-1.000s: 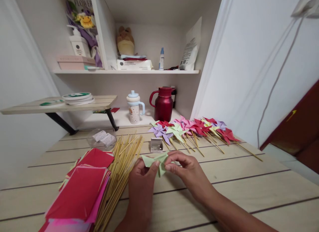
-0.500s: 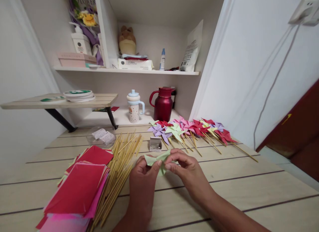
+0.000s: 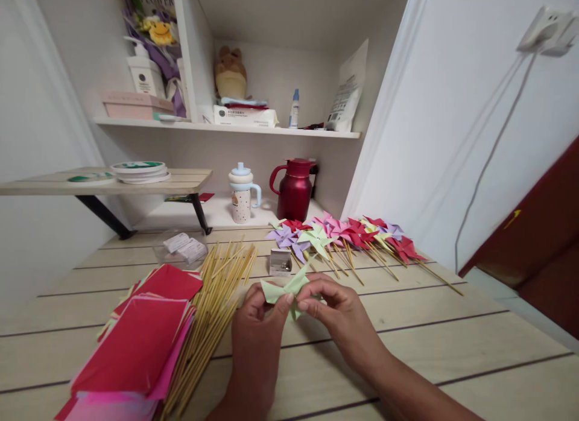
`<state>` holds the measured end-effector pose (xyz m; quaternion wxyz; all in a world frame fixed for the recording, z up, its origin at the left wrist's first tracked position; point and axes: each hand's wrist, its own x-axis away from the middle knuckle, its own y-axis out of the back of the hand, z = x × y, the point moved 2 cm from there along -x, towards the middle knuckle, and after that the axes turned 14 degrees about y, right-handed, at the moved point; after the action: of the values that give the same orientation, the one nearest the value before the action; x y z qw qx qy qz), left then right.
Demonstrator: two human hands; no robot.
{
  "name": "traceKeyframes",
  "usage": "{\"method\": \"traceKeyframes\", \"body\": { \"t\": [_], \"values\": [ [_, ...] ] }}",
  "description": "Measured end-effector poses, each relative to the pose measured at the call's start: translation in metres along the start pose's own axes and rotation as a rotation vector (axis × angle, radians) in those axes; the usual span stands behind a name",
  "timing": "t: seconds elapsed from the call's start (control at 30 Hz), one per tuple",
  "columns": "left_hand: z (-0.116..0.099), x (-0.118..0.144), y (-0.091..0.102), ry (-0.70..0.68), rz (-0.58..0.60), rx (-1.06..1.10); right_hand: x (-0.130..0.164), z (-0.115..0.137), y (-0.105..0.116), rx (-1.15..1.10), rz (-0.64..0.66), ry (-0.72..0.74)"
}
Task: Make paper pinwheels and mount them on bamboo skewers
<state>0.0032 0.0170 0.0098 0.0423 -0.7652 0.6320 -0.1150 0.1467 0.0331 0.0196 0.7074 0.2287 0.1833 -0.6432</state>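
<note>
A pale green paper pinwheel [image 3: 296,283], its blades folded toward the middle, is held just above the table. My left hand [image 3: 261,322] pinches it from the left, thumb pressed near the centre. From the right, my right hand [image 3: 338,306] grips it with thumb and fingers closed on a folded part; its fingertips hide whether anything small is there. Just behind the pinwheel stands a small open box [image 3: 280,262] with shiny bits inside. To the left of my left hand lie a bundle of thin wooden sticks [image 3: 212,318] and a stack of coloured paper sheets [image 3: 133,342].
Finished pinwheels on sticks [image 3: 357,233] lie at the back right. A clear container [image 3: 181,247] with labels sits at the back left. Behind are a spotted cup [image 3: 241,198] and a red thermos jug [image 3: 295,190]. A small raised shelf [image 3: 190,180] overhangs the left side.
One blade of the green pinwheel now sticks up above my fingers, and the paper is spread wider. Both hands stay in nearly the same place; the view has shifted slightly.
</note>
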Motion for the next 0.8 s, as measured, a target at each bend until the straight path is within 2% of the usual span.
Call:
{"method": "traceKeyframes", "body": {
  "t": [0.27,0.63,0.8],
  "values": [
    [0.0081,-0.0035,0.0016,0.018,0.032,0.003,-0.0013,0.0037,-0.0010,-0.029,0.019,-0.017],
    [0.0047,-0.0024,0.0013,-0.042,0.004,0.019,-0.0014,0.0043,0.0006,-0.011,0.033,-0.009],
    [0.0053,-0.0019,0.0014,-0.037,0.027,0.040,-0.0019,0.0060,0.0012,0.015,0.041,0.022]
  ]
}}
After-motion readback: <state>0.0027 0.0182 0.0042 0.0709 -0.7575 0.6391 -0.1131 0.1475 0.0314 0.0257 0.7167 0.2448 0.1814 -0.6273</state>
